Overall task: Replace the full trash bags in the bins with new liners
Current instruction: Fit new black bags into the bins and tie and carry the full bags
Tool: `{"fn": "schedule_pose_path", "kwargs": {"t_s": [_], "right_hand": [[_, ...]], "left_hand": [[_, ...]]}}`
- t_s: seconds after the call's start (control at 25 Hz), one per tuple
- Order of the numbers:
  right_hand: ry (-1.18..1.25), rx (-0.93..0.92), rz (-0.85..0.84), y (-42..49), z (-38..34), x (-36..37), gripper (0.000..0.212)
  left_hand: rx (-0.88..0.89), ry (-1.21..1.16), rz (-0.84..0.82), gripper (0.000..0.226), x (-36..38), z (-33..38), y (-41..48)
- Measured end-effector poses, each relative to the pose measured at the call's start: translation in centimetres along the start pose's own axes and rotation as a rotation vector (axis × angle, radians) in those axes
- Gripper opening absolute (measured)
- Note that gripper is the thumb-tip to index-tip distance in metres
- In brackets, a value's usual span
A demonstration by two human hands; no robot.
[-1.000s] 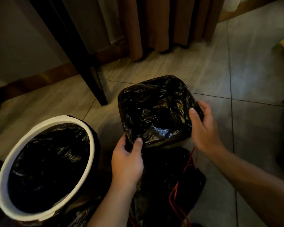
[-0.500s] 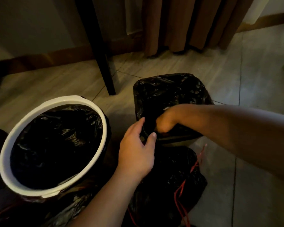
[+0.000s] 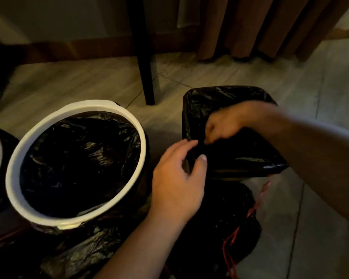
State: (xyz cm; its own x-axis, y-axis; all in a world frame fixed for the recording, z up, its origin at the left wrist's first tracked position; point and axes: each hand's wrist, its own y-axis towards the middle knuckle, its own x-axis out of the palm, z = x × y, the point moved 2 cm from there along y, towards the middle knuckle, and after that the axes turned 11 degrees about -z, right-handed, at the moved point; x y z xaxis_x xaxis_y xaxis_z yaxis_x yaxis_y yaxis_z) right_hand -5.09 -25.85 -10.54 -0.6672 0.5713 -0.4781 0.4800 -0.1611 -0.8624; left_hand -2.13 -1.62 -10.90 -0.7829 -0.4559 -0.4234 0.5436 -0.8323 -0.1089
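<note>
Black crinkly liner (image 3: 226, 101) (glossy), left hand (image 3: 177, 178) pinching its corner

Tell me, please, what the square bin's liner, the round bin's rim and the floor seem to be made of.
The liner: thin black plastic film, glossy, crinkled with bright glints. The rim: probably moulded white plastic, smooth and matt. The floor: likely grey stone or ceramic tile, given the straight joints.

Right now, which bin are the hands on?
The square bin on the right: left hand and right hand work its near corner. The round white-rimmed bin is untouched.
</note>
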Motion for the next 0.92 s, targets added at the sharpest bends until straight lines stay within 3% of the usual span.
{"fn": "schedule_pose_path", "kwargs": {"t_s": [0.08, 0.12, 0.2, 0.32, 0.36, 0.48, 0.6, 0.64, 0.68, 0.72, 0.8, 0.84, 0.92], "right_hand": [[0.303, -0.069, 0.278, -1.0, 0.9, -1.4, 0.036], [0.328, -0.052, 0.366, -1.0, 1.2, -1.8, 0.044], [0.149, 0.048, 0.275, 0.0, 0.4, -0.7, 0.05], [-0.143, 0.097, -0.052, 1.7, -2.1, 3.5, 0.037], [-0.145, 0.068, -0.038, 1.3, -2.7, 3.7, 0.033], [-0.076, -0.052, 0.235, -1.6, -2.6, 2.9, 0.026], [0.431, -0.181, 0.797, -7.2, -1.3, 4.8, 0.016], [0.572, -0.265, 1.019, -9.6, -0.8, 6.8, 0.012], [0.678, -0.382, 1.139, -12.0, -0.3, 9.2, 0.008], [0.741, -0.495, 1.154, -13.7, 0.0, 12.0, 0.006], [0.805, -0.606, 1.026, -14.8, 1.1, 17.5, 0.004], [0.858, -0.55, 0.958, -14.2, 2.0, 20.0, 0.004], [0.943, -0.236, 0.878, -11.6, 4.3, 23.9, 0.02]], "left_hand": [[-0.002, -0.005, 0.056, 0.036, -0.1, 0.8, 1.0], [-0.016, 0.018, 0.027, 0.037, 0.0, 1.2, 1.5], [-0.028, 0.085, -0.099, 0.044, 0.1, 1.6, 2.2], [0.009, 0.196, -0.236, 0.046, 0.1, 1.6, 2.1], [0.019, 0.231, -0.243, 0.045, 0.2, 1.6, 2.0], [0.057, 0.317, -0.208, 0.049, 0.4, 2.1, 1.2], [0.29, 0.321, -0.055, 0.028, 0.6, 1.5, -2.7], [0.349, 0.32, -0.079, 0.021, 1.0, 0.8, -4.5], [0.347, 0.312, -0.15, 0.018, 1.4, 0.0, -6.0], [0.268, 0.299, -0.24, 0.02, 1.9, -0.9, -7.1], [-0.027, 0.317, -0.388, 0.039, 3.2, -2.8, -8.4], [-0.159, 0.365, -0.432, 0.049, 3.7, -3.4, -8.7], [-0.29, 0.46, -0.498, 0.056, 4.9, -4.2, -9.1]]}}
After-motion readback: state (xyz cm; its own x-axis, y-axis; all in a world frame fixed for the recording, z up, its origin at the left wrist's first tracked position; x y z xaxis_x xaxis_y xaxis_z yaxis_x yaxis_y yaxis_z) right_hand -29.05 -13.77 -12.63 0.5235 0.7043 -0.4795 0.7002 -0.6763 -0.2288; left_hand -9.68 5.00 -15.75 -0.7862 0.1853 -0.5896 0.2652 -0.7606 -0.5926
